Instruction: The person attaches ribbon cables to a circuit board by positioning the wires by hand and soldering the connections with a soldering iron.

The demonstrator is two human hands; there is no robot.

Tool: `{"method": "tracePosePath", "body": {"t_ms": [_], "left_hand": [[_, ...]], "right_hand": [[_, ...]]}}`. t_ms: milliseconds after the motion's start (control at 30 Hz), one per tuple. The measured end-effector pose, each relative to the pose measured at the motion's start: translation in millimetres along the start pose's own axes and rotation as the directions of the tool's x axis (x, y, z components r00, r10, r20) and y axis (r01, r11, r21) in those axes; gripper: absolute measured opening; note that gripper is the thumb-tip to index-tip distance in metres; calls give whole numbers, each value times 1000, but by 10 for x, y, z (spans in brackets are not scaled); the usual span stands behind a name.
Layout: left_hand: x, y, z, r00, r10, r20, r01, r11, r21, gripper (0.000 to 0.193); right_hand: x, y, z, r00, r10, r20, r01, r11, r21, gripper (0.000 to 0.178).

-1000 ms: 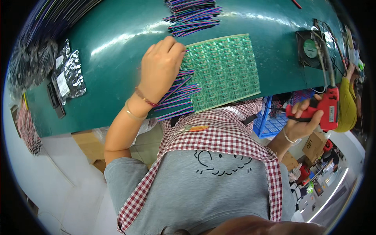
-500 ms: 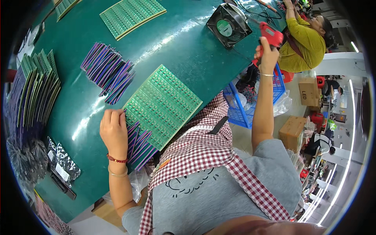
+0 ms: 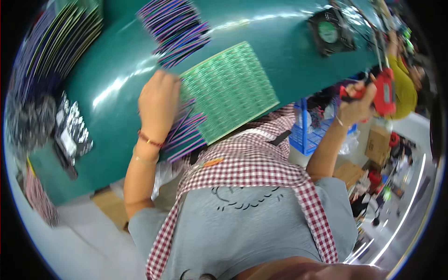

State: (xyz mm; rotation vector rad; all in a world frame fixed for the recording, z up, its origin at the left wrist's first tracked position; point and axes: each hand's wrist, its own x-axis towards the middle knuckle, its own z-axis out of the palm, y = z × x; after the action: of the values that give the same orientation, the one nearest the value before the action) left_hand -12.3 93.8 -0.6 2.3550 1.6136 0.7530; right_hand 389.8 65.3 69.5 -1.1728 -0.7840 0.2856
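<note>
left hand [image 3: 159,105] curled by pcb [image 3: 228,95], hold unclear; r hand [image 3: 357,107] rnd red tool [image 3: 385,91]; wires [image 3: 175,30], fan [image 3: 329,33] nr

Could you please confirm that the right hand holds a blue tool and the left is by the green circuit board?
The tool in the right hand is red, not blue, as the head view shows; the left hand is indeed by the green circuit board.

Visible below the square black green-hubbed fan [image 3: 328,32]: a blue plastic crate [image 3: 297,139], a brown cardboard box [image 3: 377,143]; far left of the fan, a silvery plastic bag [image 3: 77,125].
</note>
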Motion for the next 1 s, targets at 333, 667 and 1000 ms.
{"method": "tracePosePath", "body": {"t_ms": [333,667,1000], "left_hand": [[-4,-48,63,996,-4,-90,-1,998,-58,10],[-29,-78,92,994,-3,-107,-5,998,-69,12],[-28,-77,78,996,-15,-85,9,998,-69,11]], "right_hand": [[-1482,-30,324,587,410,698,-273,912,-306,30],[-1597,112,243,447,512,734,-194,856,-479,18],[-1591,109,256,460,464,757,-87,872,-482,15]]}}
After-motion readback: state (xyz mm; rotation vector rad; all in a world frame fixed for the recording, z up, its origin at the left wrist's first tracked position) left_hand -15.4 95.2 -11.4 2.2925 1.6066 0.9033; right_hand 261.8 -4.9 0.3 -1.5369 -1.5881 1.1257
